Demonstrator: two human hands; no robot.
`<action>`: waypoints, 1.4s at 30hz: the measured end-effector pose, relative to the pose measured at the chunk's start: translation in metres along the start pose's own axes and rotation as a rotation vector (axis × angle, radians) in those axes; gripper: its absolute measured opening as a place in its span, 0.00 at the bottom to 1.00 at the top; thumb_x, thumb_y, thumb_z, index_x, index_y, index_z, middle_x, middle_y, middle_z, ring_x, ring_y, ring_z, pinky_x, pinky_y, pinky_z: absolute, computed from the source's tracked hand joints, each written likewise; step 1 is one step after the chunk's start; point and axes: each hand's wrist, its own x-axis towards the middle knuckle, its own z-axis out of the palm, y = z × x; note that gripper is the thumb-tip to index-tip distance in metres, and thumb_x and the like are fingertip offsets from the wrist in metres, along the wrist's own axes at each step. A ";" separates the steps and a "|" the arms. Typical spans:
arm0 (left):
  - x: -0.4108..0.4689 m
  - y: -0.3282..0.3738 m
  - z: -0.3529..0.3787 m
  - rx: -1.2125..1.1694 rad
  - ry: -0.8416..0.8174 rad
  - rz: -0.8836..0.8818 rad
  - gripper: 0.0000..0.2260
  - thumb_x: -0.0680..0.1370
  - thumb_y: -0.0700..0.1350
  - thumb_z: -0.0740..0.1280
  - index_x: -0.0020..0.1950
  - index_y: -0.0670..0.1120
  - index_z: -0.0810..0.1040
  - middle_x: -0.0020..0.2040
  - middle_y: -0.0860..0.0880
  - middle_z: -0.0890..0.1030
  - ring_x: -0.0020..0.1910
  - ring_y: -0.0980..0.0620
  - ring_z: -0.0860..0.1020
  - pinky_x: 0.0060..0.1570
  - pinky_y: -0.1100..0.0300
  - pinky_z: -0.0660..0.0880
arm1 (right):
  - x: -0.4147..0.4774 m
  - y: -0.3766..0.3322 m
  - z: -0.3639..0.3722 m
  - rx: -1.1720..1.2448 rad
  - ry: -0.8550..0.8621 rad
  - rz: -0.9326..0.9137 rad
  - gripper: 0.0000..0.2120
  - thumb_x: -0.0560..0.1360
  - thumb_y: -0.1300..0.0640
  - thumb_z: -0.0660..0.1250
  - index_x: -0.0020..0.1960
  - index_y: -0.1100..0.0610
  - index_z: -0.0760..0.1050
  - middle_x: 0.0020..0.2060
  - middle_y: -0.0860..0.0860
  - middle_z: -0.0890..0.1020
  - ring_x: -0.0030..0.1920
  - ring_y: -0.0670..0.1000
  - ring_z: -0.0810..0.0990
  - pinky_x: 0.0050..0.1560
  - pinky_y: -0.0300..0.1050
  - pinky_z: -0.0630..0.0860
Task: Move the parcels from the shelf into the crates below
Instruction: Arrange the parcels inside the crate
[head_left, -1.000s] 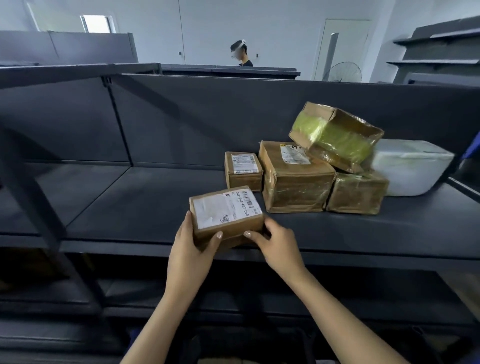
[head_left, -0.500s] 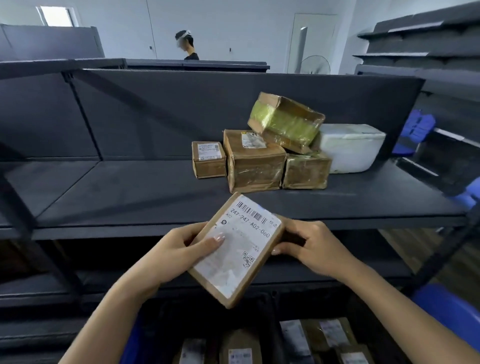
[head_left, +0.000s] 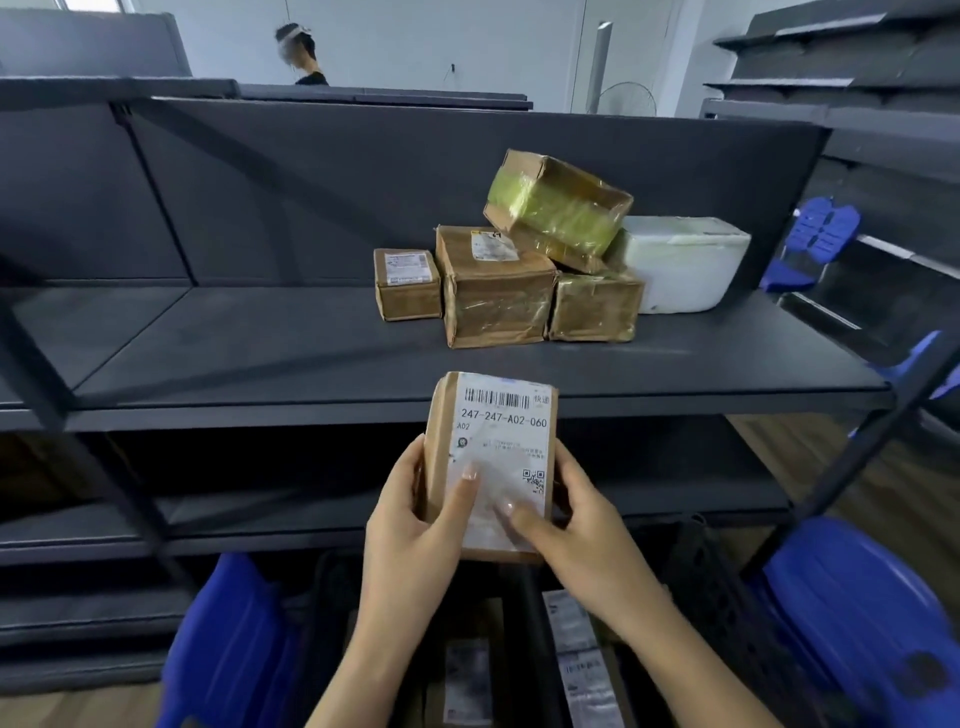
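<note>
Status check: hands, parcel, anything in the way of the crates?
Left hand and right hand grip labelled parcel, above crate. Five parcels on shelf behind. Nothing seen blocking the drop.

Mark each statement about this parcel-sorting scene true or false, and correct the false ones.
1. The left hand and right hand both hold the parcel. True.
2. Its label faces away from the camera. False: the label faces the camera.
3. The white box stands left of the brown boxes. False: the white box is right of the brown boxes on the shelf.
4. A taped box lies tilted on top of others. True.
5. The crate below already holds other parcels. True.
</note>
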 end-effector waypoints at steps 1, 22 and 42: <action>-0.004 -0.003 -0.001 0.018 0.000 -0.007 0.27 0.67 0.61 0.69 0.65 0.55 0.73 0.54 0.59 0.83 0.53 0.60 0.82 0.50 0.59 0.80 | -0.002 0.003 0.000 0.018 0.011 0.016 0.29 0.72 0.47 0.71 0.64 0.27 0.60 0.53 0.25 0.77 0.53 0.28 0.76 0.45 0.22 0.72; -0.039 -0.023 0.015 0.005 -0.131 -0.165 0.23 0.66 0.58 0.71 0.61 0.58 0.75 0.52 0.56 0.84 0.52 0.56 0.83 0.53 0.51 0.80 | -0.052 0.026 -0.020 -0.051 0.177 0.233 0.35 0.63 0.31 0.66 0.68 0.41 0.69 0.51 0.36 0.82 0.50 0.33 0.80 0.51 0.33 0.76; -0.058 -0.203 0.224 0.201 -0.106 -0.516 0.13 0.76 0.50 0.68 0.59 0.60 0.73 0.50 0.65 0.80 0.48 0.71 0.78 0.45 0.72 0.76 | -0.064 0.248 -0.180 -0.135 0.013 0.553 0.12 0.74 0.45 0.68 0.58 0.42 0.76 0.51 0.38 0.83 0.48 0.33 0.80 0.46 0.28 0.75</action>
